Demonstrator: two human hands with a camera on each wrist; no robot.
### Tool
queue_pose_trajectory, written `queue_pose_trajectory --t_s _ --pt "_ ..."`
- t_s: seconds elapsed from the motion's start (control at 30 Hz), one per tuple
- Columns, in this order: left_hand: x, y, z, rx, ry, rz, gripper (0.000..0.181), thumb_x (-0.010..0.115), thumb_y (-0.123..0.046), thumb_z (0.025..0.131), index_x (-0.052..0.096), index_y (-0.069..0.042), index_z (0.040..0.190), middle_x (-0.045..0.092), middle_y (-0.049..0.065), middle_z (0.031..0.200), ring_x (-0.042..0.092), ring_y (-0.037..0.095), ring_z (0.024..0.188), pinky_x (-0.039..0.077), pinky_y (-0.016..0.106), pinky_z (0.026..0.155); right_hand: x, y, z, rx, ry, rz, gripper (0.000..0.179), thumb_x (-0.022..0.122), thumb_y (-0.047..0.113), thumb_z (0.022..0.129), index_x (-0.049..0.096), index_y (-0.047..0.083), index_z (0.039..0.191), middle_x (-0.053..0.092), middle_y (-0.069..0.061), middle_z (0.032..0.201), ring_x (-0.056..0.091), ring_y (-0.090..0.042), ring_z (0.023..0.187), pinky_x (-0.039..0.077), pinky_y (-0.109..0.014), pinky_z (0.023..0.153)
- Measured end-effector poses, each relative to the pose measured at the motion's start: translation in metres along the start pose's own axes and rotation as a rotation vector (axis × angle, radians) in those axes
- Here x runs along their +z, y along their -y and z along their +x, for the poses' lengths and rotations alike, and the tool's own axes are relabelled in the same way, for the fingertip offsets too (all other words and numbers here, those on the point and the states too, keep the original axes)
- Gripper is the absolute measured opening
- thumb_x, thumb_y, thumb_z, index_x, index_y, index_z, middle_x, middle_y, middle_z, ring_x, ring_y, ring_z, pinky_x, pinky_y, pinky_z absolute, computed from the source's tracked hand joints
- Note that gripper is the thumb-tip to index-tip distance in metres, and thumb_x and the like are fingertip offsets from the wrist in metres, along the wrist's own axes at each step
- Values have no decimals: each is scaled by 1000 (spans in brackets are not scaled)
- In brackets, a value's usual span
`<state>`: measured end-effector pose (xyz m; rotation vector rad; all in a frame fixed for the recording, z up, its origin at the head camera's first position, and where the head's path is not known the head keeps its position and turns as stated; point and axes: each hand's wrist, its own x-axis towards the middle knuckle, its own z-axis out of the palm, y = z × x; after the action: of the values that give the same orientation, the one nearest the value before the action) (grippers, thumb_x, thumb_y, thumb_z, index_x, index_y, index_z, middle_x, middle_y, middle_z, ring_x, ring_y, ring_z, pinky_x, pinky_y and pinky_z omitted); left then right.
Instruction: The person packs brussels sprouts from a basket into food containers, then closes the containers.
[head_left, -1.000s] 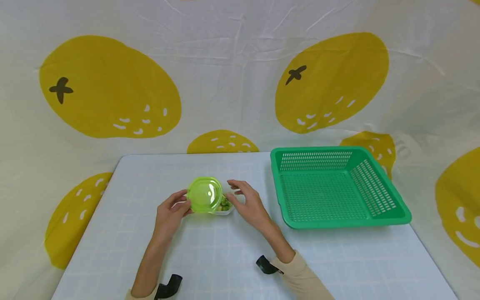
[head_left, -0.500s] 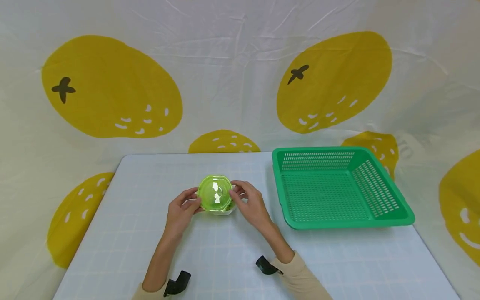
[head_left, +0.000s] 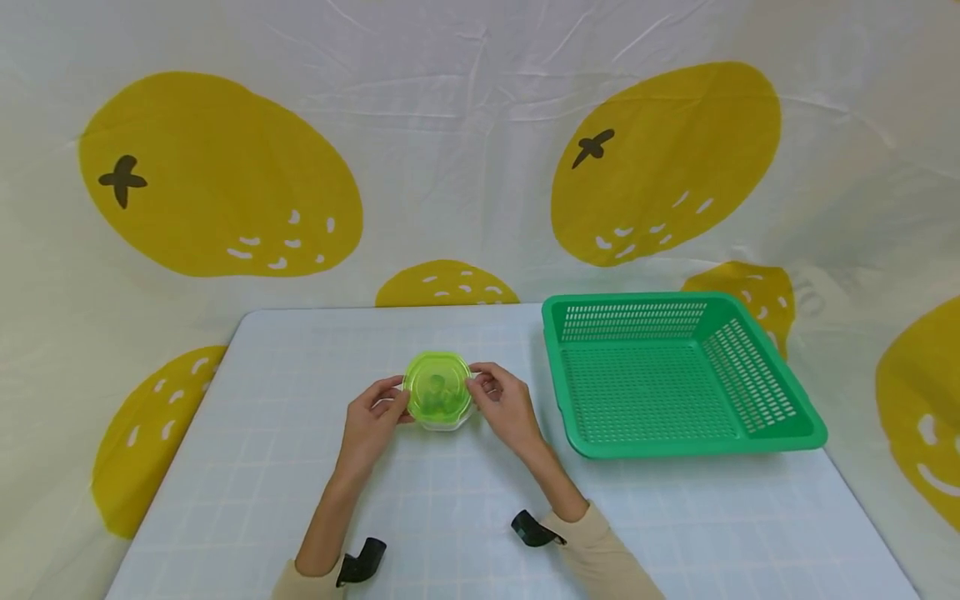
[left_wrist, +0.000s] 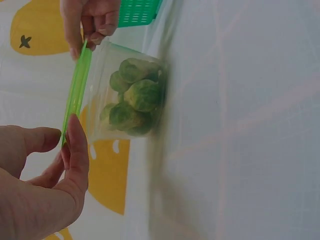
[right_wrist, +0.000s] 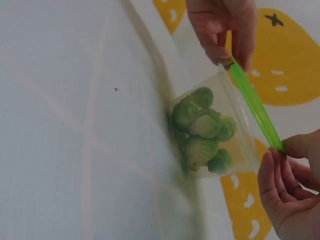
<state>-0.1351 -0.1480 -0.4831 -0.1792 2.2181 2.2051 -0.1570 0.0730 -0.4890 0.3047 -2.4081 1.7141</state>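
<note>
A clear plastic container [left_wrist: 102, 75] holding several Brussels sprouts [left_wrist: 144, 95] stands on the table. Just over its rim is a translucent green lid [head_left: 437, 386], with a narrow gap between lid and rim in both wrist views. My left hand [head_left: 375, 417] pinches the lid's left edge between thumb and fingers. On the opposite edge, my right hand [head_left: 506, 408] pinches the lid too, thumb on top. From the head view the lid covers most of the container, and the sprouts show only dimly through it.
To the right on the table stands a green plastic basket [head_left: 690, 450] with slotted walls and nothing in it. A white, pale-checked cloth covers the table [head_left: 247, 467]. Behind hangs a white backdrop [head_left: 450, 167] printed with yellow fruit.
My left hand has brought the lid rightward over the container and lowered it from a tilt to nearly level. My right hand has closed its fingers on the lid's right edge.
</note>
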Motion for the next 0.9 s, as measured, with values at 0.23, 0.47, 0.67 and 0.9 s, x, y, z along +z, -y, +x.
queue_pose_trajectory --t_s 0.23,0.47,0.67,0.9 --pt "2 5 2 17 -3 34 31 66 0 99 64 5 130 62 17 99 66 14 70 63 30 69 0 -6 2 37 -9 46 19 73 14 98 74 3 113 70 -8 89 65 -20 78 56 -21 67" --pt "2 7 3 -1 11 64 32 66 -2 99 64 3 131 64 19 100 68 18 73 63 40 76 0 -4 3 101 -9 32 14 72 10 97 74 2 108 68 -7 85 61 -14 74 54 -19 65" --pt "2 6 3 -6 14 76 31 67 -2 99 64 2 129 64 17 97 69 21 75 63 44 78 -1 -4 5 107 1 13 13 71 10 97 73 1 106 68 -6 82 61 -14 71 53 -20 63" --pt "2 8 6 -35 15 161 31 70 -7 98 66 -1 128 64 13 96 68 17 71 63 36 74 -3 -5 5 116 11 -11 12 72 12 96 72 3 106 67 -4 81 61 -13 68 52 -22 61"
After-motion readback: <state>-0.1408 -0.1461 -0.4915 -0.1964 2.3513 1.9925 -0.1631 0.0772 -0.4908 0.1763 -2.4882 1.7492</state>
